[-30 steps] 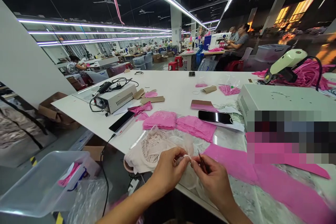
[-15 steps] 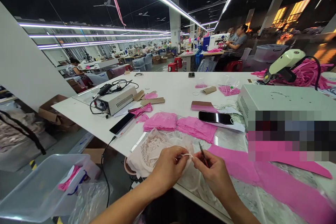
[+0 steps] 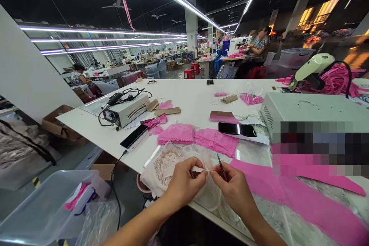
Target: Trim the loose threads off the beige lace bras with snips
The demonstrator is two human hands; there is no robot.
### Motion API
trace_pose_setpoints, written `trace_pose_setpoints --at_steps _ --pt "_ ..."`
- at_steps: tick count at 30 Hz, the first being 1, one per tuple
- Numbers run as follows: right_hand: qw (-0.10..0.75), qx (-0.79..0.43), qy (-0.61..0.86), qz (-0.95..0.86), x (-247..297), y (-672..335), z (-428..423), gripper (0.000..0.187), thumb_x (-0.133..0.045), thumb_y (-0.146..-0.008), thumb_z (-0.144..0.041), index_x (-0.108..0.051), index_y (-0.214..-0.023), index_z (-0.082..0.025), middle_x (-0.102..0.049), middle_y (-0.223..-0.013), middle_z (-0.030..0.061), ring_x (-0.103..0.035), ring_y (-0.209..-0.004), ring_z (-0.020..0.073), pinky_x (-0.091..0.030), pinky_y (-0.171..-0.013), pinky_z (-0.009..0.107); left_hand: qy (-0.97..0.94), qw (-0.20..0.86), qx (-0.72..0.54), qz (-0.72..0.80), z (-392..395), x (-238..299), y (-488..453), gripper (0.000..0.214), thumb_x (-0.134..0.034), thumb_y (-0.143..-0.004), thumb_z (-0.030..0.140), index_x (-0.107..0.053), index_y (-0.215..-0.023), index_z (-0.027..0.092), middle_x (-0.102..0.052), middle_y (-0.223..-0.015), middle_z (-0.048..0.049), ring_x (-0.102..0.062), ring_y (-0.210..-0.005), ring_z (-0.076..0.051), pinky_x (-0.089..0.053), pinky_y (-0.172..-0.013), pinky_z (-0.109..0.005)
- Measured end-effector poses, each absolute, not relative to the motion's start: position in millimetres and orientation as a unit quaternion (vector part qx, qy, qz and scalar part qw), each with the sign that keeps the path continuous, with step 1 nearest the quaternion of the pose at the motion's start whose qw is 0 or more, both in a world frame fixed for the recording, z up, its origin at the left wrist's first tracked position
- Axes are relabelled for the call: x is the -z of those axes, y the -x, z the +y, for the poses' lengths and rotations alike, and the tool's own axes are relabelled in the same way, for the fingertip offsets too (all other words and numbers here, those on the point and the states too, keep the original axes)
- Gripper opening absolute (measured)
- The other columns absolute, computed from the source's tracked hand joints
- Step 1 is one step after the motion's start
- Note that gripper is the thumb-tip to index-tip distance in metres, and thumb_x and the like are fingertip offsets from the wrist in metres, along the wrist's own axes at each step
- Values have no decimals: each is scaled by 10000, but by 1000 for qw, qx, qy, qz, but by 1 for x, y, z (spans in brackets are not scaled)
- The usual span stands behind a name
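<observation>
A pale, cream-white lace garment [image 3: 164, 163] lies bunched at the table's front edge. My left hand [image 3: 186, 182] pinches a thin strip of its edge between thumb and fingers. Just to the right, my right hand [image 3: 232, 186] is closed too, its thumb and fingertip pinching the same edge, with the two hands' fingertips almost touching. A slim dark pointed tool [image 3: 220, 164], like tweezers or thread snips, is tucked in my right hand with its tip upward. Sheer pale fabric hangs below the hands. The pinched spot is partly hidden by fingers.
Behind the hands lie stacks of pink lace pieces [image 3: 175, 133] and a black phone [image 3: 236, 129]. Another phone [image 3: 134, 137] lies left, near a metal control box [image 3: 129, 109]. Pink fabric [image 3: 288, 184] covers the right side. A clear plastic bin [image 3: 52, 203] stands lower left.
My hands have shifted slightly along the pale edge; a wider bit of white fabric now shows at my left fingertips. The pointed tool has moved slightly up and left.
</observation>
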State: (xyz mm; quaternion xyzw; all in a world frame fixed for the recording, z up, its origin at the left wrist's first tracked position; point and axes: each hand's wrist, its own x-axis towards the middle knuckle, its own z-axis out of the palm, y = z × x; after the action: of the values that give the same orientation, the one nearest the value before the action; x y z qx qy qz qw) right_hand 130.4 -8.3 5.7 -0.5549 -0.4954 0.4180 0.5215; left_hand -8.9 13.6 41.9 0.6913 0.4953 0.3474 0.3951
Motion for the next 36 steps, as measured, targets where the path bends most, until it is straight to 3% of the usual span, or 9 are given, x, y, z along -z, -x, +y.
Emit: trace_pose_setpoints --at_steps 3,6,16,24,26,31,36 --pt "518 -420 553 -499 -6 -131 -9 227 -584 -705 -367 -571 -610 -161 -472 -549 -34 -420 -513 123 -351 -478 230 -636 510 -330 477 18 -38 9 90 -559 -676 226 -519 -733 169 -494 -475 54 -454 -432 -98 -342 -442 -191" --pt "508 -411 559 -510 -7 -131 -10 235 -593 -696 -370 -569 -588 -163 -474 -530 -33 -418 -502 123 -346 -468 229 -615 542 -325 471 19 -35 8 92 -550 -671 221 -521 -738 166 -517 -470 50 -471 -428 -97 -364 -458 -195" --pt "511 -358 585 -518 -4 -122 -13 161 -570 -655 -276 -493 -538 -198 -432 -489 -48 -384 -477 115 -323 -455 226 -767 335 -236 493 16 -49 9 163 -507 -677 151 -666 -709 145 -601 -600 -1 -503 -547 -125 -344 -510 -211" --pt "539 -424 566 -458 -7 -123 -11 169 -598 -606 -253 -476 -502 -200 -418 -477 -62 -365 -482 105 -308 -457 224 -752 311 -331 477 7 -39 6 156 -526 -691 144 -657 -605 145 -629 -620 -27 -553 -600 -140 -379 -569 -226" --pt "548 -468 551 -420 -6 -123 -8 152 -603 -581 -232 -482 -498 -192 -420 -480 -65 -353 -487 96 -299 -456 216 -722 342 -357 483 8 -33 4 129 -529 -658 149 -629 -577 144 -608 -594 -22 -541 -584 -137 -383 -563 -230" --pt "523 -561 523 -370 0 -126 -4 150 -547 -573 -297 -435 -524 -209 -325 -406 -110 -221 -339 46 -182 -330 194 -563 567 -341 495 12 -21 0 94 -534 -624 242 -552 -601 152 -501 -435 38 -430 -376 -85 -347 -416 -207" --pt "502 -601 511 -354 1 -129 -5 196 -566 -577 -354 -446 -541 -204 -311 -363 -128 -156 -287 21 -122 -291 178 -542 602 -359 463 14 -13 1 138 -585 -646 263 -588 -620 127 -541 -497 22 -434 -374 -57 -351 -414 -186"
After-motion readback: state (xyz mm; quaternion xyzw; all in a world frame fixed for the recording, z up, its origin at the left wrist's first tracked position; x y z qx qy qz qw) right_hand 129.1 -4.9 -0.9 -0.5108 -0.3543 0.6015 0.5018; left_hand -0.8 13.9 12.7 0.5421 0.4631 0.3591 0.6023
